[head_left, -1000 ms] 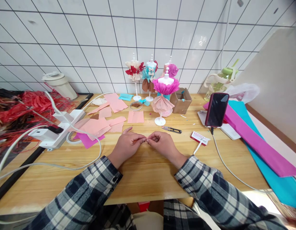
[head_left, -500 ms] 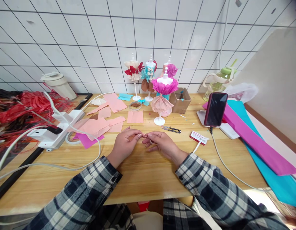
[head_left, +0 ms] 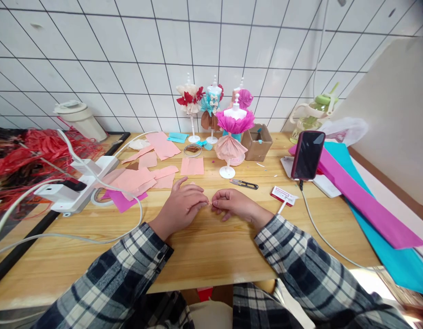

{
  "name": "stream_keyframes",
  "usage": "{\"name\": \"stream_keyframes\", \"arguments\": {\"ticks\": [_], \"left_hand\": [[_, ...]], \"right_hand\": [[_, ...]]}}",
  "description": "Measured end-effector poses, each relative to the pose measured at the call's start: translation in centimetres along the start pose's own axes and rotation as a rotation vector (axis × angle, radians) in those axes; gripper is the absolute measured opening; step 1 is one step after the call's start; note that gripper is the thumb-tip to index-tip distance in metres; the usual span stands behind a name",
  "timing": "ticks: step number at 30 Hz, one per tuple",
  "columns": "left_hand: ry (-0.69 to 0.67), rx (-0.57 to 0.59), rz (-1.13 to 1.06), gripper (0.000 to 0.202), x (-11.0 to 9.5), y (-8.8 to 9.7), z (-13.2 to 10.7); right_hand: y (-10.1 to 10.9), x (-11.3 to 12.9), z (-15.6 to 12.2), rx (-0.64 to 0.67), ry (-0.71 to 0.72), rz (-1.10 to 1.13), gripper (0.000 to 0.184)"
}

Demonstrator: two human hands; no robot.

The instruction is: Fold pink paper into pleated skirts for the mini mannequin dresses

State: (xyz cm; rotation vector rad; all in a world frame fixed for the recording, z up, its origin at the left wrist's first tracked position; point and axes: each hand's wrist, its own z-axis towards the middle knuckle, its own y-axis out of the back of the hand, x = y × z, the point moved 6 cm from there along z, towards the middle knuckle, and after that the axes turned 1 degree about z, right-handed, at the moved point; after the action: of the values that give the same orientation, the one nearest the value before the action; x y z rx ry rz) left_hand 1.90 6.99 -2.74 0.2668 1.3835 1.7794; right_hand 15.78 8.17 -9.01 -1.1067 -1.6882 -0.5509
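My left hand [head_left: 182, 205] and my right hand [head_left: 234, 204] meet fingertip to fingertip just above the table, each closed in a pinch. Between the fingertips shows a tiny pinkish strip of paper [head_left: 209, 204], mostly hidden by the fingers. Beyond my hands stands a small white dress form [head_left: 236, 112] wearing a magenta ruffle and a gathered pink paper skirt [head_left: 228, 147]. Thread snips [head_left: 244, 183] lie past my right hand. A square of pink paper [head_left: 192, 166] lies flat beyond my left hand.
Torn pink paper sheets [head_left: 136, 181] and a white power strip [head_left: 81, 189] with cables are at left. More dressed forms [head_left: 211, 107] stand behind, beside a cardboard box [head_left: 260, 144]. A phone [head_left: 307, 156], a small packet [head_left: 283, 196] and long paper sheets [head_left: 372, 201] lie at right.
My fingertips have come down slightly and nearer to each other around the small strip. The left hand has turned more palm-down, with its index finger lifted away. The view has shifted slightly.
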Motion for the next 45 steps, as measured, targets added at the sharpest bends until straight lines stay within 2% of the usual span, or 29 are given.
{"name": "stream_keyframes", "arguments": {"ticks": [3, 6, 9, 12, 16, 19, 22, 24, 25, 27, 29, 32, 35, 37, 40, 43, 45], "left_hand": [[-0.126, 0.112, 0.120, 0.024, -1.2, -0.7, -0.1], [-0.151, 0.160, 0.216, 0.026, -1.4, -1.3, 0.0], [-0.116, 0.163, 0.279, 0.026, -1.1, -1.5, 0.0], [-0.001, 0.137, 0.287, 0.023, -0.3, -1.3, 0.1], [0.290, 0.003, 0.112, 0.018, 1.7, -0.6, -0.1], [0.513, -0.162, -0.239, 0.020, 3.3, -0.5, -0.6], [0.590, -0.250, -0.632, 0.024, 3.9, -1.2, -0.9], [0.571, -0.263, -0.748, 0.024, 4.0, -1.5, -0.9], [0.548, -0.263, -0.740, 0.023, 3.9, -1.4, -0.9], [0.469, -0.255, -0.621, 0.021, 3.5, -1.0, -0.8], [0.332, -0.211, -0.454, 0.018, 2.7, -0.4, -0.5], [0.070, -0.086, -0.233, 0.015, 0.9, -0.1, -0.1], [-0.065, 0.039, -0.051, 0.017, -0.1, -0.5, 0.0], [-0.087, 0.104, 0.039, 0.018, -0.3, -0.8, -0.1], [-0.065, 0.147, 0.139, 0.019, -0.3, -1.2, -0.1], [0.062, 0.093, 0.161, 0.018, 0.3, -1.1, 0.0], [0.177, 0.019, 0.087, 0.016, 0.8, -0.8, 0.0]], "right_hand": [[0.7, 0.4, 0.2, -0.114, 0.082, -0.275, 0.007], [0.4, 1.8, -0.2, -0.252, 0.327, -0.610, 0.005], [-1.0, 3.0, -1.1, -0.321, 0.553, -0.859, 0.008], [-1.9, 3.7, -1.9, -0.385, 0.668, -0.962, 0.008], [-2.7, 3.7, -2.3, -0.375, 0.721, -0.903, 0.013], [-2.7, 3.2, -2.0, -0.347, 0.698, -0.713, 0.015], [-2.0, 2.4, -1.2, -0.347, 0.573, -0.383, 0.016], [-1.5, 1.8, -0.6, -0.311, 0.471, -0.198, 0.015], [-1.4, 1.6, -0.3, -0.286, 0.420, -0.141, 0.014], [-0.9, 1.1, 0.2, -0.248, 0.326, -0.071, 0.012], [-0.3, 0.9, 0.4, -0.230, 0.262, -0.067, 0.011], [0.6, 0.9, 0.6, -0.235, 0.262, -0.210, 0.010], [0.8, 1.9, 0.1, -0.320, 0.391, -0.556, 0.006], [0.2, 2.7, -0.5, -0.381, 0.497, -0.782, 0.004], [-1.4, 3.3, -1.5, -0.406, 0.590, -0.982, 0.004], [-2.6, 3.5, -2.3, -0.413, 0.640, -1.090, 0.008], [-3.0, 3.5, -2.6, -0.421, 0.658, -1.109, 0.012]]}}
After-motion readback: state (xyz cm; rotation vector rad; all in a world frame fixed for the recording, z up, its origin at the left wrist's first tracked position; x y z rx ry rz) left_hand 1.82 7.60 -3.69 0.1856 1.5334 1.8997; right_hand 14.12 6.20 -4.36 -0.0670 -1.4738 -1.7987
